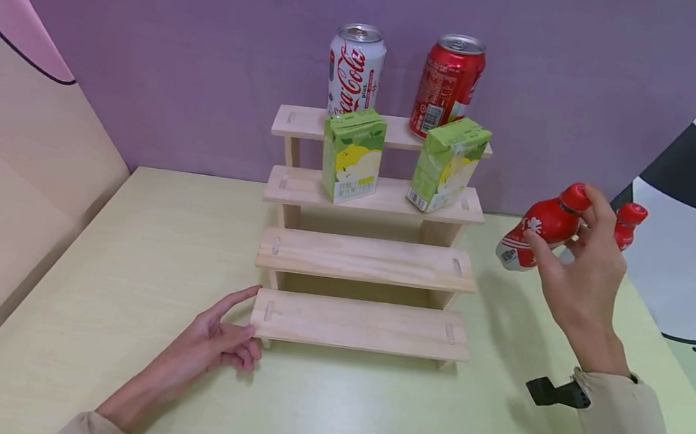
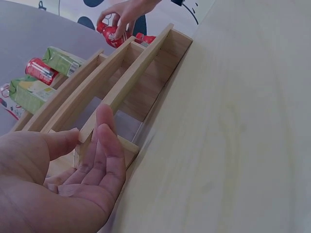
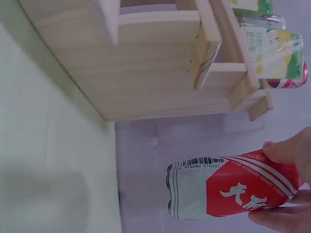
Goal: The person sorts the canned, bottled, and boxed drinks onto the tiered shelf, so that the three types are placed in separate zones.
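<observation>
A stepped wooden display rack (image 1: pixel 362 324) with several shelves stands on the table. My left hand (image 1: pixel 213 344) grips the left end of its lowest shelf, thumb against one side and fingers at the other. To the right of the rack, my right hand (image 1: pixel 592 285) holds a red drink bottle (image 1: pixel 547 224) raised and tilted, cap up. In the right wrist view, the bottle's white base (image 3: pixel 189 189) and barcode show. Another red bottle (image 1: pixel 630 222) appears behind the right hand, mostly hidden by it.
A white cola can (image 1: pixel 355 76) and a red can (image 1: pixel 447 89) stand on the top shelf. Two green juice boxes, a left one (image 1: pixel 353 157) and an angled right one (image 1: pixel 449 167), stand on the shelf below. A purple wall (image 1: pixel 212 54) rises behind the rack.
</observation>
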